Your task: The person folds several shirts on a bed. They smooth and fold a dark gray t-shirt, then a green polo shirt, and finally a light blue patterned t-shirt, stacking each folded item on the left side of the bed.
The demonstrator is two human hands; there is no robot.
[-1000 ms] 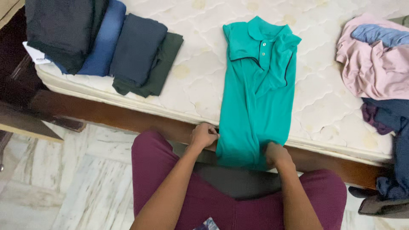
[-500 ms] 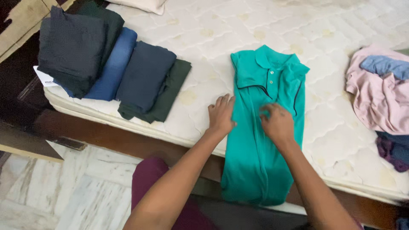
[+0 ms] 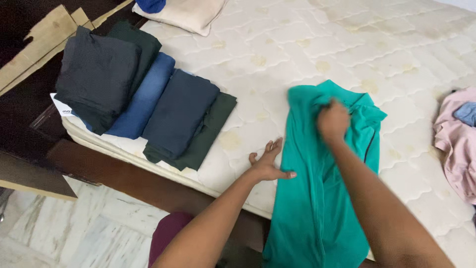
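Near the middle right of the frame, a teal polo shirt (image 3: 317, 198) lies on a white quilted mattress (image 3: 307, 44), folded into a narrow long strip. Its long axis runs from the lower centre of the frame, where the hem hangs over the mattress edge, up to the collar at the centre right. The right hand (image 3: 333, 120) is at the collar end, closed into a fist on the bunched cloth there; it is blurred, so I cannot tell exactly how much cloth it grips. The left hand (image 3: 267, 163) is flat and spread wide on the mattress, touching the left edge of the shirt near its middle, with the thumb on the cloth. So the right hand is at the far end of the strip and the left hand is nearer to the body, beside the strip. The shirt looks like soft knitted cotton, smooth, with a few long creases. The mattress has a stitched diamond pattern and some yellowish stains. At the upper left lies a row of folded clothes (image 3: 144, 104), dark grey, blue and dark green, overlapping each other. A pink garment (image 3: 456, 149) lies crumpled at the right edge, well apart from the shirt, and a beige pillow (image 3: 186, 12) is at the top.
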